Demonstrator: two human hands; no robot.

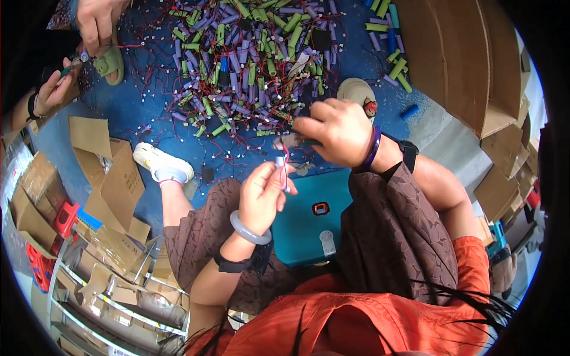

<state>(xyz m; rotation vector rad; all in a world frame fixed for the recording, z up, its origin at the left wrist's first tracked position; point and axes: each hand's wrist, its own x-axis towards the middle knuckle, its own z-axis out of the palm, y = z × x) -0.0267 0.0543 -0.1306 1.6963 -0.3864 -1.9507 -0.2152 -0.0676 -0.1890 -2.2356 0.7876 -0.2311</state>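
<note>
Pinches a purple cell (279,161) between the thumb and fingers of the left hand (263,187), just below the near edge of a wide heap (249,65) of cells. Keeps that cell roughly upright, top end clear of the fingertips, beside a thin red wire (287,154). Clenches the fingers of the right hand (343,133), higher and farther right, round a blurred tool (289,141); cannot tell its exact kind. Points the tool leftward, just above the purple cell; cannot tell whether touching the red wire or apart from it.

Wears a grey bangle (250,232) on the left wrist and a purple bangle (374,146) on the right. Sits knees apart in brown patterned trousers (404,225) and an orange-red top (368,317), over a teal plastic piece (306,234) with a small opening. Rests a white clog (160,161) on the blue floor (124,121), to the left of both hands.

In the heap: purple and green cells, tangled red leads, some dark pieces. To its right, well apart, a short blue cell (409,112); beyond, more loose cells beside large cardboard (454,53). At upper left, near a green sandal (111,65), a co-worker's two hands (98,24). On the left, an open cardboard box (113,184); below it, a rack (56,279) full of packaging.
</note>
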